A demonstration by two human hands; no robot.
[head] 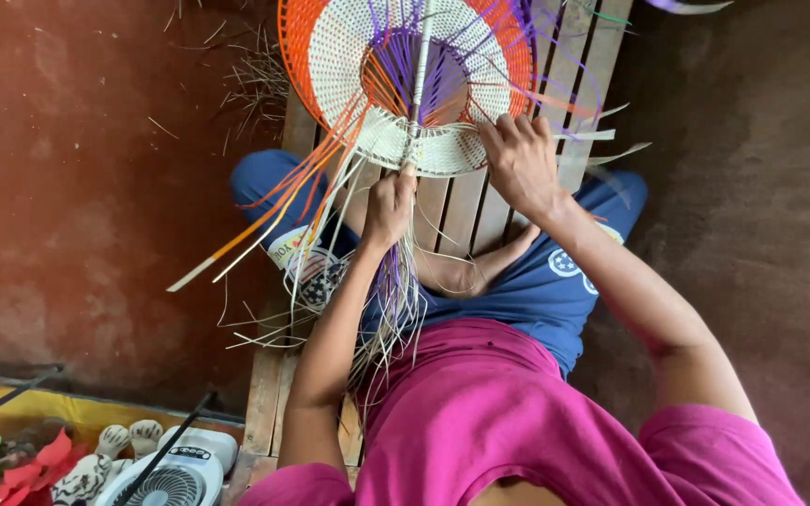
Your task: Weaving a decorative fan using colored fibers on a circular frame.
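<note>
A round woven piece in white, orange and purple strips lies on a wooden slatted bench in front of me. My left hand is closed on a bundle of pale and purple strands at the weave's near edge, by a white rod that crosses it. My right hand presses on the weave's right edge, fingers pinching strips there. Loose orange and white strips trail off to the left.
I sit on the bench in blue trousers and a pink shirt, on a reddish-brown floor. A small white fan, red flowers and patterned cloth pieces lie at bottom left. Dry fibres are scattered near the weave's far left.
</note>
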